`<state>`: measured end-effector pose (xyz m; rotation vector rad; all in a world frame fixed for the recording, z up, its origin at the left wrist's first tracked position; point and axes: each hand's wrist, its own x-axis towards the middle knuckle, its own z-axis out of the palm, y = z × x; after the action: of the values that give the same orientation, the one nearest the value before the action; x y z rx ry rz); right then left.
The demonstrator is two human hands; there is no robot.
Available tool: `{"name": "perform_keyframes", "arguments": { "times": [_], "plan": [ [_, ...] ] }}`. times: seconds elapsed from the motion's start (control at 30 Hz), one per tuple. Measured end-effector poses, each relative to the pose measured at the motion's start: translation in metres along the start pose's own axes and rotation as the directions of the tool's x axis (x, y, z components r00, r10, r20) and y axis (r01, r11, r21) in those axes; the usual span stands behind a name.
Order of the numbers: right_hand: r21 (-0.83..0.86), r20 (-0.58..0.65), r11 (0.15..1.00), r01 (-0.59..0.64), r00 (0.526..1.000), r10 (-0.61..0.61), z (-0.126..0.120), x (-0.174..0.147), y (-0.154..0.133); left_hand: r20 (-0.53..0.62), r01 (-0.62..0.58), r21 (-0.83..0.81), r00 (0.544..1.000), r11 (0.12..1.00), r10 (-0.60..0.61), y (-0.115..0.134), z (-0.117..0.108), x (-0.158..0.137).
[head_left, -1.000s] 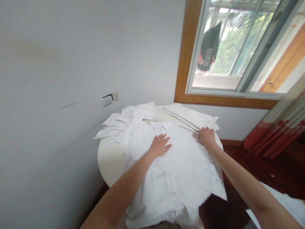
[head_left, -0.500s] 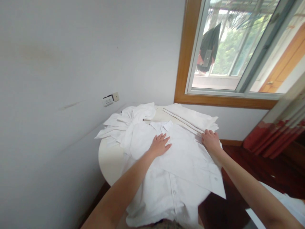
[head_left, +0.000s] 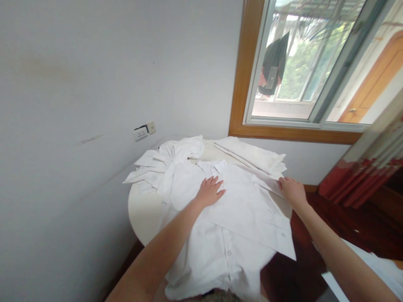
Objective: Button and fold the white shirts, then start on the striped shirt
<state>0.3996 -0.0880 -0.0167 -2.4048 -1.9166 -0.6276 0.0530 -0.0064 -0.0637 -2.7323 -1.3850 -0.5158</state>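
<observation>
A white shirt (head_left: 242,197) lies on the round counter (head_left: 141,214), under your left fingers (head_left: 215,183), which are spread flat and hold nothing. Its collar (head_left: 220,166) points away from you, just beyond those fingers; its long axis runs from there toward your body, with a buttoned strip (head_left: 228,253) below your left wrist. Your right fingers (head_left: 282,183) are closed on a strip of white fabric, drawn out at the shirt's right side. Compared with half a second ago, they sit farther right, the strip is pulled straighter, and more bare counter shows beneath it. Your left fingers remain in place.
</observation>
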Motion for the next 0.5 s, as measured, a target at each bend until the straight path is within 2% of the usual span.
{"name": "perform_keyframes", "arguments": {
  "times": [0.1,0.23,0.5],
  "plan": [
    [0.024,-0.041,0.999,0.047,0.998,-0.046,-0.018,0.007,-0.005,-0.004,0.006,0.003,1.000,1.000,-0.006,0.000,0.000,0.000],
    [0.068,-0.031,0.988,0.141,0.990,-0.139,-0.042,0.015,-0.024,0.000,0.002,0.005,1.000,1.000,-0.002,0.000,0.000,0.000],
    [0.165,-0.020,0.931,0.325,0.945,-0.326,-0.080,0.037,-0.096,-0.011,0.002,0.020,1.000,1.000,-0.002,0.000,0.001,0.000]
  ]
}}
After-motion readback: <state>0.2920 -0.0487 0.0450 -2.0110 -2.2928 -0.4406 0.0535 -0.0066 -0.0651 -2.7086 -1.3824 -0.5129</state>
